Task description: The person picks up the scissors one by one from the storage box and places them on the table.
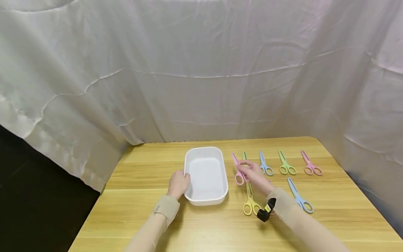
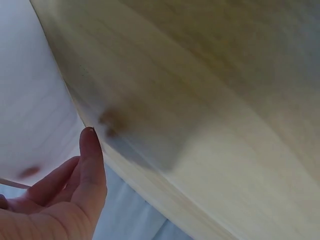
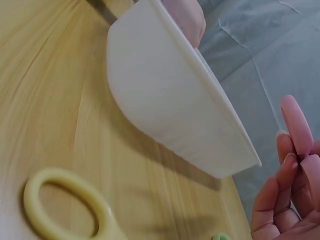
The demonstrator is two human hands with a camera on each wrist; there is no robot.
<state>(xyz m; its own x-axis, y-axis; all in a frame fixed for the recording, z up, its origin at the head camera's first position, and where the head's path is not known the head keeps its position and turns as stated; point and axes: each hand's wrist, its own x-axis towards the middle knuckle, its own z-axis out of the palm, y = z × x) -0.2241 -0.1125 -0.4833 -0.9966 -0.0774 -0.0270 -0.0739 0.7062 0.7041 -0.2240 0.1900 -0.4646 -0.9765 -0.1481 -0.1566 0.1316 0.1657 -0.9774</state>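
Note:
My left hand (image 1: 178, 183) grips the left side of a white rectangular bin (image 1: 205, 202), thumb over the rim. In the left wrist view its fingers (image 2: 91, 170) lie along the bin's wall. To the right of the bin, my right hand (image 1: 255, 176) pinches pink scissors (image 1: 235, 160), their blades pointing away from me; the right wrist view shows the pink handle (image 3: 297, 125) held up between the fingers. Beneath that hand lie yellow scissors (image 1: 250, 203) and green scissors (image 1: 244, 155), the latter partly hidden by it.
Right of my right hand, a back row holds blue scissors (image 1: 263, 163), green scissors (image 1: 283, 161) and pink scissors (image 1: 308, 163). Larger blue scissors (image 1: 294, 190) lie nearer, partly behind my right forearm. A pale curtain (image 1: 201, 105) hangs behind the wooden table (image 1: 151, 164).

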